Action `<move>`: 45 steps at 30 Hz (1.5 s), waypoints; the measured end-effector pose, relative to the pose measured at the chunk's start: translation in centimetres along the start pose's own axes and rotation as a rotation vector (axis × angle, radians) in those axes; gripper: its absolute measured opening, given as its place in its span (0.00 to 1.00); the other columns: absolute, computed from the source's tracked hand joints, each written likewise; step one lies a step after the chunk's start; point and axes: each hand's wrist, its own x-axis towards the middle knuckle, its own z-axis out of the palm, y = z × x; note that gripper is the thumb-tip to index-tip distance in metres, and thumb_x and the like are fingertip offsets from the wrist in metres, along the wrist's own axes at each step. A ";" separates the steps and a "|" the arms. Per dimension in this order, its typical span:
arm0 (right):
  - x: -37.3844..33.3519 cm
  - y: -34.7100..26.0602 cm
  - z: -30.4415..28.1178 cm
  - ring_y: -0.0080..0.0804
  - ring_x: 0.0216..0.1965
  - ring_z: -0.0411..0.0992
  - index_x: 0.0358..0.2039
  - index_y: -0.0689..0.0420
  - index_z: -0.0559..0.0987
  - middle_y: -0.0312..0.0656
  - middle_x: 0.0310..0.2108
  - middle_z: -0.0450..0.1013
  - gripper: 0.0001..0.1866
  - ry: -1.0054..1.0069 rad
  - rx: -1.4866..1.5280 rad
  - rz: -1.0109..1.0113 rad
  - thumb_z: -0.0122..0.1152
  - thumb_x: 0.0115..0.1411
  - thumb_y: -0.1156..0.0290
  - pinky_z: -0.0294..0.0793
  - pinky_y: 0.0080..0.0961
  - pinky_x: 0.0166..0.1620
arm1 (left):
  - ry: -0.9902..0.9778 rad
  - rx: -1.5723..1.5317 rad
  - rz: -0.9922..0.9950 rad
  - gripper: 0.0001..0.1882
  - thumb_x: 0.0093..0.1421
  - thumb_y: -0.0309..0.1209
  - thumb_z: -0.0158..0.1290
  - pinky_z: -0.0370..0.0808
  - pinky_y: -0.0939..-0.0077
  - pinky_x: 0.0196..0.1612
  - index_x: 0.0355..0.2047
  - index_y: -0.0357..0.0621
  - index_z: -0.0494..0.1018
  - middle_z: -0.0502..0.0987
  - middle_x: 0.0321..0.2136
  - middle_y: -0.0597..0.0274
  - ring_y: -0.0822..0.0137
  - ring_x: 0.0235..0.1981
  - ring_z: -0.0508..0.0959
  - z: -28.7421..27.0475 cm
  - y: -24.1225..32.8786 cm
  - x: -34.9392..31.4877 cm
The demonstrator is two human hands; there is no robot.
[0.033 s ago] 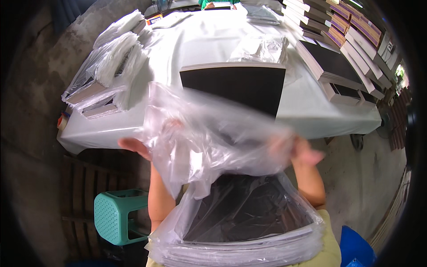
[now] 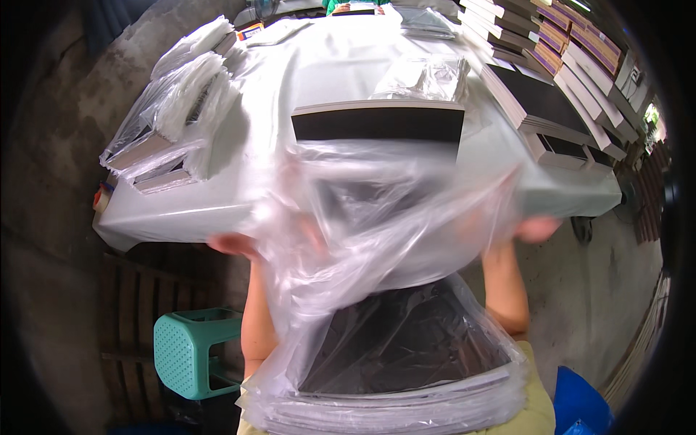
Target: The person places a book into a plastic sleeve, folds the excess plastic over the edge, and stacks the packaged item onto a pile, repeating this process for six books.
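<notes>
A clear plastic bag (image 2: 413, 257), smeared by motion, stretches between my two hands in front of me. My left hand (image 2: 238, 245) holds its left side, thumb pointing outward and fingers blurred behind the film. At the right side of the bag is my right hand (image 2: 535, 229), also blurred, its fingers partly covered by plastic. Behind the bag, on the near part of the table, lies a black-topped stack of pale-edged boards (image 2: 377, 125), its front part covered by the film. A stack of plastic-wrapped black boards (image 2: 406, 344) rests against my body, below the bag.
Wrapped bundles (image 2: 170, 109) pile up on the left of the white-covered table (image 2: 174, 217). More plastic bags (image 2: 424, 78) lie beyond the black-topped stack. Stacked boards (image 2: 540, 101) line the right side. A green stool (image 2: 181, 355) stands lower left. Another person's hands (image 2: 342, 9) show at the far end.
The bag has spread wider and now covers more of the black-topped stack. My right hand has moved outward to the right and slightly up; my left hand has shifted a little right.
</notes>
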 end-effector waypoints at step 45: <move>-0.8 -0.9 1.1 0.22 0.25 0.61 0.44 0.49 0.74 0.35 0.31 0.60 0.24 0.436 -2.028 -0.419 0.64 0.43 0.79 0.60 0.23 0.17 | 0.569 1.930 0.167 0.32 0.42 0.15 0.51 0.68 0.69 0.40 0.51 0.47 0.63 0.61 0.46 0.51 0.53 0.47 0.64 2.2 2.5 4.3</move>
